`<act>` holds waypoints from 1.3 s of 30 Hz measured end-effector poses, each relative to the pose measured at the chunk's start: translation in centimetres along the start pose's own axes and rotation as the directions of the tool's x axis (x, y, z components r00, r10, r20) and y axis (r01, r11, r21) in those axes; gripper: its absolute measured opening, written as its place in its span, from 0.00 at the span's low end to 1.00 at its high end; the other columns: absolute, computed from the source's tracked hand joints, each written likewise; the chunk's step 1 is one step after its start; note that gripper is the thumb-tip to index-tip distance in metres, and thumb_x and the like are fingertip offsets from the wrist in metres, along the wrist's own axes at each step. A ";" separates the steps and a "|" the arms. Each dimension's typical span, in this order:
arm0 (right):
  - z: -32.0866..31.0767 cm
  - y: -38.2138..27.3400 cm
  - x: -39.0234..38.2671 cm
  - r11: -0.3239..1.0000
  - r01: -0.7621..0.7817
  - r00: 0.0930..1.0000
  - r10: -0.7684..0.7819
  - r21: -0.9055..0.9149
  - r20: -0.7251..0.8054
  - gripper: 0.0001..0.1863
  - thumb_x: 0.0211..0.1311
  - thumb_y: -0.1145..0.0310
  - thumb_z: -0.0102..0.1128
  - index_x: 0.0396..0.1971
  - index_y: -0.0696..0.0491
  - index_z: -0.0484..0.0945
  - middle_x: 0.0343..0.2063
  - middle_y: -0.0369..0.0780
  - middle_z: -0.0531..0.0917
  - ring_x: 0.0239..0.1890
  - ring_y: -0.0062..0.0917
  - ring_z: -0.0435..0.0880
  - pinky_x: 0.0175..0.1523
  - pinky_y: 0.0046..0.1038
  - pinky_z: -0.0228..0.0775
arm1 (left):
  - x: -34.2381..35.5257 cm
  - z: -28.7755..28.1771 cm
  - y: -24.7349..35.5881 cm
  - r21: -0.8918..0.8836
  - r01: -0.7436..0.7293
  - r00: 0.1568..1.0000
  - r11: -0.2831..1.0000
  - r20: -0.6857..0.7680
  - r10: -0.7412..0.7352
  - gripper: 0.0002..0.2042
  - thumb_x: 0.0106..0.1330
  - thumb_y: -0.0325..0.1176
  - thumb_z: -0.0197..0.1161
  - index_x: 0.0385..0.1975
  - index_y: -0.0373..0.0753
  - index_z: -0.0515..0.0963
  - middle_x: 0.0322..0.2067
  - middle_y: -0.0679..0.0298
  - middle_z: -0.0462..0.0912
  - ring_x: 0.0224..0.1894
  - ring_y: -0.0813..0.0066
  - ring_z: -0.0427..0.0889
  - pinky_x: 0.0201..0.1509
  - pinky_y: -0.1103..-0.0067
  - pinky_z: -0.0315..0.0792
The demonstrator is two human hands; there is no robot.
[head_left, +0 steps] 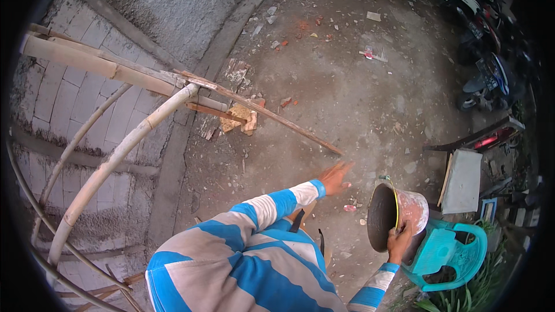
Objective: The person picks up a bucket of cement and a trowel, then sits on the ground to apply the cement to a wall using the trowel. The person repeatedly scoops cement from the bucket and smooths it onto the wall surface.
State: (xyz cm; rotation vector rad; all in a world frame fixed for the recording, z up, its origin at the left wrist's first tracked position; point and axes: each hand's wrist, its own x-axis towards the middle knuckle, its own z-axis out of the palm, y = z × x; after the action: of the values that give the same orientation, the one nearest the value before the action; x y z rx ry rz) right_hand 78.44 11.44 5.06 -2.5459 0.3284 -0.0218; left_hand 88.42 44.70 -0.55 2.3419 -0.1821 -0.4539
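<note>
The right hand (pixel 400 242) hides part of the round, red-and-white bucket (pixel 413 203); the dark rim cuts off the parked dark motorbikes (pixel 492 78).

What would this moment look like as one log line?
Right hand: gripping tilted bucket | left hand: open, empty, above dirt ground | near bucket: teal plastic chair

We wear broad blue and greyish-white stripes on our shirt (pixel 260 274). We see a bucket (pixel 413 205) blotched pinkish-red and white outside, dark grey inside, a turquoise chair (pixel 433 248), pale tan bamboo (pixel 111 159) and mottled grey-brown ground (pixel 347 98).
</note>
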 end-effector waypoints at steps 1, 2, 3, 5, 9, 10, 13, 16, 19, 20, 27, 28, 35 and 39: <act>-0.8 -3.1 3.0 0.999 0.007 0.995 -0.002 -0.050 0.099 0.21 0.47 0.76 0.64 0.44 0.61 0.73 0.34 0.53 0.78 0.37 0.48 0.79 0.42 0.42 0.70 | 2.0 -2.4 3.4 -0.070 -0.056 0.996 0.996 -0.079 0.050 0.39 0.63 0.38 0.67 0.72 0.44 0.55 0.68 0.43 0.59 0.68 0.40 0.61 0.70 0.57 0.59; -0.9 -6.5 6.0 0.992 0.111 0.990 -0.105 -0.058 0.094 0.18 0.48 0.76 0.63 0.41 0.60 0.73 0.32 0.53 0.78 0.35 0.50 0.78 0.41 0.42 0.69 | 4.0 -5.4 6.3 -0.050 -0.085 0.988 0.995 -0.132 0.078 0.40 0.62 0.37 0.68 0.73 0.45 0.53 0.69 0.42 0.57 0.68 0.39 0.61 0.70 0.55 0.59; -1.1 -10.1 8.9 0.981 0.187 0.975 -0.178 -0.057 0.132 0.14 0.49 0.76 0.63 0.37 0.60 0.71 0.30 0.53 0.77 0.34 0.51 0.78 0.39 0.43 0.68 | 5.9 -8.3 7.7 -0.019 -0.106 0.978 0.994 -0.183 0.101 0.42 0.61 0.36 0.69 0.74 0.45 0.52 0.69 0.42 0.55 0.68 0.39 0.61 0.70 0.54 0.58; -0.9 -15.2 14.3 0.940 0.342 0.936 -0.341 0.010 0.088 0.14 0.50 0.77 0.65 0.33 0.59 0.68 0.29 0.52 0.76 0.32 0.50 0.76 0.38 0.41 0.67 | 9.6 -12.0 7.7 0.065 -0.158 0.923 0.985 -0.346 0.170 0.39 0.61 0.36 0.68 0.72 0.44 0.57 0.67 0.42 0.59 0.68 0.42 0.62 0.68 0.51 0.59; -0.6 -22.8 25.1 0.872 0.469 0.865 -0.485 0.139 0.127 0.14 0.51 0.76 0.67 0.32 0.58 0.69 0.27 0.49 0.74 0.29 0.44 0.74 0.36 0.38 0.66 | 15.8 -18.1 4.6 0.223 -0.200 0.747 0.954 -0.595 0.296 0.27 0.62 0.36 0.67 0.61 0.40 0.71 0.56 0.47 0.72 0.59 0.47 0.72 0.59 0.55 0.67; 0.2 -23.8 27.9 0.847 0.502 0.840 -0.525 0.173 0.133 0.14 0.51 0.76 0.67 0.32 0.58 0.69 0.25 0.47 0.73 0.28 0.40 0.73 0.35 0.36 0.66 | 17.0 -18.9 3.4 0.146 -0.183 0.726 0.972 -0.647 0.234 0.20 0.62 0.37 0.67 0.52 0.39 0.74 0.50 0.50 0.76 0.54 0.49 0.75 0.54 0.58 0.70; 3.3 -26.4 36.7 0.798 0.541 0.797 -0.587 0.268 0.140 0.14 0.51 0.76 0.68 0.36 0.59 0.73 0.26 0.43 0.74 0.28 0.34 0.74 0.36 0.32 0.67 | 19.5 -23.8 2.7 0.227 0.031 0.719 0.973 -0.682 0.136 0.12 0.62 0.41 0.67 0.32 0.38 0.78 0.34 0.54 0.81 0.39 0.52 0.82 0.39 0.61 0.74; 7.0 -26.8 45.4 0.733 0.599 0.718 -0.670 0.323 0.189 0.25 0.51 0.72 0.72 0.50 0.57 0.75 0.39 0.44 0.79 0.36 0.34 0.78 0.43 0.34 0.72 | 22.0 -25.2 0.8 0.068 0.226 0.688 0.972 -0.718 -0.110 0.15 0.65 0.46 0.64 0.30 0.39 0.79 0.27 0.52 0.82 0.33 0.50 0.82 0.35 0.58 0.72; 7.9 -25.0 51.9 0.781 0.533 0.727 -0.619 0.325 0.297 0.28 0.51 0.72 0.73 0.54 0.56 0.75 0.41 0.45 0.80 0.37 0.34 0.80 0.44 0.34 0.74 | 22.9 -25.8 0.6 -0.168 0.487 0.712 0.857 -0.492 -0.501 0.19 0.66 0.52 0.62 0.29 0.40 0.82 0.28 0.49 0.84 0.35 0.45 0.83 0.37 0.55 0.73; 8.2 -24.1 54.4 0.808 0.490 0.731 -0.585 0.326 0.351 0.29 0.51 0.72 0.73 0.55 0.56 0.75 0.40 0.45 0.80 0.37 0.35 0.80 0.43 0.34 0.74 | 22.9 -25.4 0.5 -0.239 0.518 0.635 0.821 -0.536 -0.556 0.19 0.65 0.53 0.62 0.30 0.40 0.84 0.30 0.48 0.84 0.36 0.44 0.83 0.40 0.55 0.73; 16.6 -4.2 67.0 0.924 0.381 0.683 -0.303 0.031 0.665 0.24 0.48 0.72 0.77 0.44 0.65 0.79 0.29 0.43 0.85 0.30 0.27 0.83 0.37 0.30 0.75 | 23.7 -27.0 -2.8 -0.514 0.688 0.152 0.513 -0.590 -0.793 0.26 0.60 0.57 0.66 0.34 0.35 0.85 0.32 0.42 0.84 0.40 0.44 0.83 0.47 0.58 0.75; 16.6 6.2 72.5 0.865 0.501 0.754 -0.450 0.024 0.479 0.22 0.48 0.74 0.76 0.44 0.63 0.80 0.26 0.40 0.84 0.28 0.28 0.83 0.36 0.30 0.76 | 28.3 -27.3 -3.4 -0.561 0.609 0.155 0.561 -0.609 -0.778 0.26 0.59 0.57 0.66 0.34 0.34 0.85 0.32 0.42 0.84 0.40 0.44 0.83 0.47 0.58 0.75; 21.8 0.8 72.2 0.860 -0.485 0.488 0.419 -0.161 0.766 0.06 0.59 0.75 0.60 0.35 0.59 0.79 0.26 0.41 0.84 0.26 0.27 0.83 0.31 0.27 0.77 | 33.6 -36.1 -16.7 -0.600 0.795 -0.238 0.084 -0.436 -0.868 0.26 0.60 0.54 0.68 0.36 0.30 0.83 0.38 0.46 0.86 0.45 0.46 0.84 0.51 0.60 0.78; 20.3 -7.3 81.0 0.729 -0.681 0.577 0.478 0.068 0.663 0.06 0.60 0.78 0.56 0.36 0.61 0.79 0.25 0.44 0.84 0.23 0.28 0.83 0.26 0.28 0.76 | 46.6 -46.1 -19.7 -0.571 0.778 -0.086 0.262 -0.511 -0.855 0.28 0.59 0.54 0.68 0.32 0.25 0.83 0.38 0.38 0.83 0.47 0.45 0.84 0.52 0.61 0.76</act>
State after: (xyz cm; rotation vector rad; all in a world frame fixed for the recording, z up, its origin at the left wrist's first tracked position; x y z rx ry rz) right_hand 160.36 9.02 -12.40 -1.8549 0.8217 0.9197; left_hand 148.90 76.44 4.11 1.9854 1.8495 0.1076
